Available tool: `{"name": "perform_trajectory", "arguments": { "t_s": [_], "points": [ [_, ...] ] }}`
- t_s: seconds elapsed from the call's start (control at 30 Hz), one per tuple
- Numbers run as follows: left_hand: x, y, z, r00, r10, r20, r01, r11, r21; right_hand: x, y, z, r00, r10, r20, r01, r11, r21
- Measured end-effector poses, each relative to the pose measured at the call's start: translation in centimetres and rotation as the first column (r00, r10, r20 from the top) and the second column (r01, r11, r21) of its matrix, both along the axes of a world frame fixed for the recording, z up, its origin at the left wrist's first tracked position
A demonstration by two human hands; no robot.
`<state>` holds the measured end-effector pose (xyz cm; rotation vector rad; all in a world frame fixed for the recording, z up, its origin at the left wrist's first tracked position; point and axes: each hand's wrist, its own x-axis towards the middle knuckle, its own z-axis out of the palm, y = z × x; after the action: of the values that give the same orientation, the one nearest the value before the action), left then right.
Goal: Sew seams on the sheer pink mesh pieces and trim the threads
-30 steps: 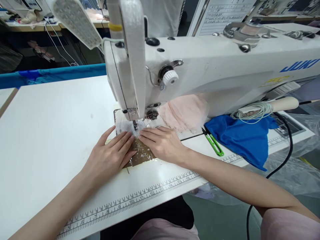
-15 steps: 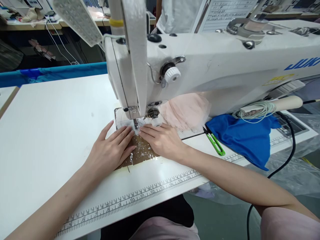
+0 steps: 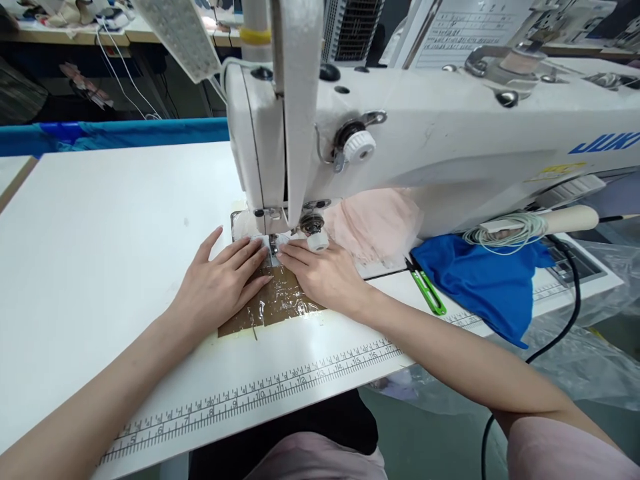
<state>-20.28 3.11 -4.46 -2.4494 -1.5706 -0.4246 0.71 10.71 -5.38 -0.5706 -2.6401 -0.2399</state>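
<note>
At the needle of a white sewing machine [image 3: 430, 127], both hands lie flat, one on each side of the presser foot [image 3: 273, 244]. My left hand [image 3: 223, 280] is spread, its fingertips pressing sheer pale fabric [image 3: 260, 248] left of the foot. My right hand [image 3: 327, 272] rests palm down to the right, its fingers stretched toward the foot, partly covering the cloth. Behind it, more sheer pink fabric [image 3: 375, 220] is bunched under the machine arm. A brown taped patch [image 3: 273, 300] shows on the table between the hands.
Green thread snips [image 3: 429, 292] lie to the right, beside a blue cloth [image 3: 480, 280]. A coil of pale cord [image 3: 507, 233] sits around a cream-coloured rod there. A printed ruler [image 3: 250, 400] runs along the table's front edge. A black cable [image 3: 560, 343] hangs at the right.
The camera view has shifted slightly, so the machine appears further right. Both hands stay flat by the presser foot with little visible movement. The person behind the machine is mostly out of view.
</note>
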Motion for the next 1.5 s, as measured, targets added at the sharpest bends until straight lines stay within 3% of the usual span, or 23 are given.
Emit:
{"name": "perform_trajectory", "arguments": {
  "t_s": [0.63,0.87,0.97,1.03,1.1,1.17,1.23,1.37,1.43,1.5],
  "points": [
    [-0.1,0.0,0.1,0.998,0.046,-0.041,-0.046,0.999,0.01,0.8,0.5,0.7,0.998,-0.046,-0.049,0.046,0.999,0.006],
    [1.0,-1.1,1.0,0.982,0.134,-0.13,-0.122,0.988,0.093,1.0,0.6,1.0,0.993,-0.043,-0.11,0.043,0.999,-0.006],
    [2.1,-2.4,1.5,0.997,-0.031,-0.072,0.034,0.999,0.039,1.2,0.6,1.3,0.994,-0.046,-0.098,0.047,0.999,0.01],
    [2.5,-3.1,1.8,0.972,-0.225,0.066,0.227,0.974,-0.02,1.2,0.6,1.4,0.994,-0.038,-0.104,0.04,0.999,0.015],
    [2.3,-3.3,2.1,0.935,-0.299,0.19,0.31,0.95,-0.03,1.3,0.7,1.5,0.993,-0.026,-0.119,0.027,1.0,0.006],
    [1.7,-3.0,2.3,0.951,-0.211,0.225,0.225,0.974,-0.038,1.4,0.7,1.5,0.992,-0.023,-0.126,0.021,1.0,-0.018],
    [0.9,-2.4,2.2,0.986,-0.068,0.155,0.079,0.995,-0.068,1.4,0.8,1.5,0.99,-0.031,-0.134,0.025,0.998,-0.05],
    [0.1,-2.0,1.6,0.995,0.101,0.022,-0.096,0.981,-0.167,1.3,0.5,1.6,0.982,-0.063,-0.178,0.036,0.988,-0.151],
    [0.4,-2.2,1.6,0.984,0.15,0.098,-0.128,0.97,-0.208,1.0,0.1,1.9,0.973,-0.085,-0.213,0.025,0.963,-0.268],
    [1.0,-2.4,2.0,0.949,0.187,0.252,-0.126,0.963,-0.24,0.7,-0.3,2.3,0.962,-0.113,-0.248,-0.013,0.89,-0.456]
  ]
}}
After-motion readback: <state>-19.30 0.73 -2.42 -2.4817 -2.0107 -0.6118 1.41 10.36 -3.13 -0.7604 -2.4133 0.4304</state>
